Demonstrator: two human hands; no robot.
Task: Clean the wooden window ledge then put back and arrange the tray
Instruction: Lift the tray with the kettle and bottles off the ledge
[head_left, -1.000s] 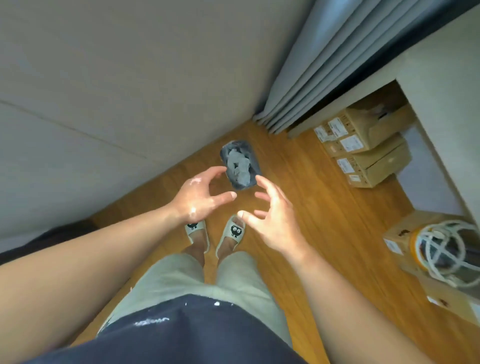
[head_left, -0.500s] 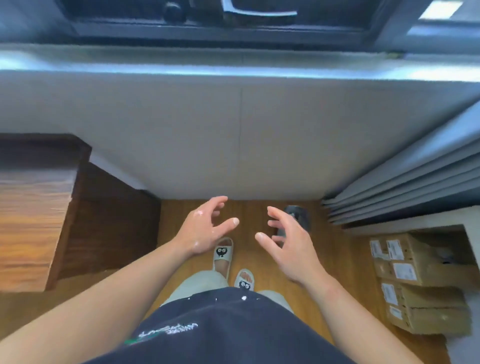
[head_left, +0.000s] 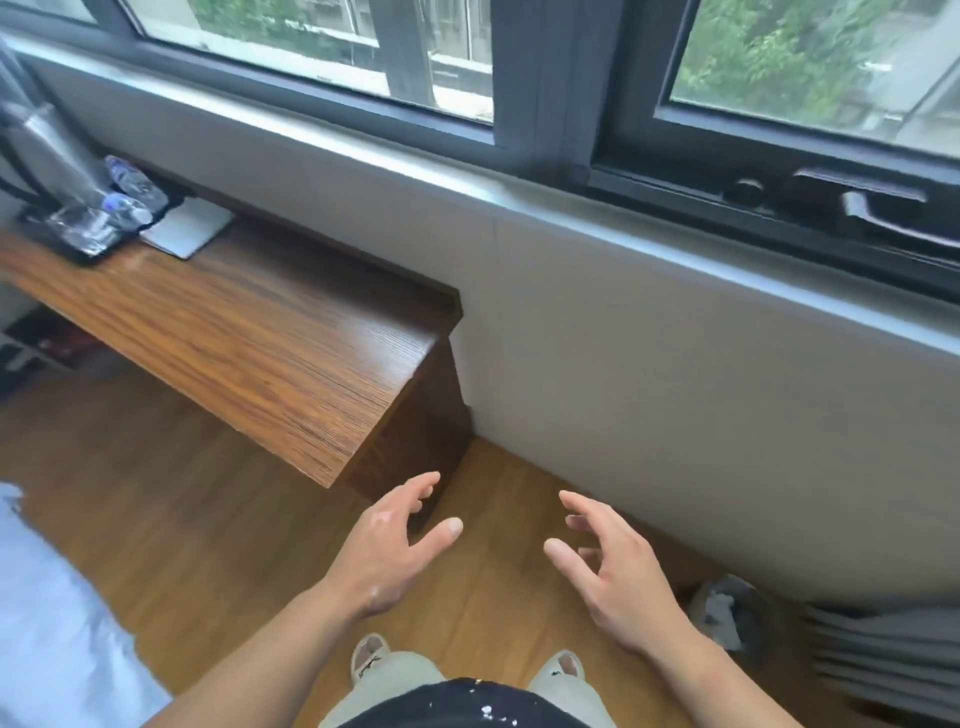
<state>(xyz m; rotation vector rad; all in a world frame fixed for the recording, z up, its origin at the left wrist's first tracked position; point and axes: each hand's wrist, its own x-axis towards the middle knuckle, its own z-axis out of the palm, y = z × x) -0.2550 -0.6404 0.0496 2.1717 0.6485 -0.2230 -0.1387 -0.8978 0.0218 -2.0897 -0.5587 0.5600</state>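
Your left hand (head_left: 387, 551), right hand (head_left: 613, 566): both empty, fingers loosely spread, over floor. Black rectangular tray (head_left: 85, 257) sits at far left end of brown wooden window ledge (head_left: 249, 332), holding clear plastic bottles (head_left: 130, 187). Risk: you tilt tray while moving it, bottles roll off ledge edge.
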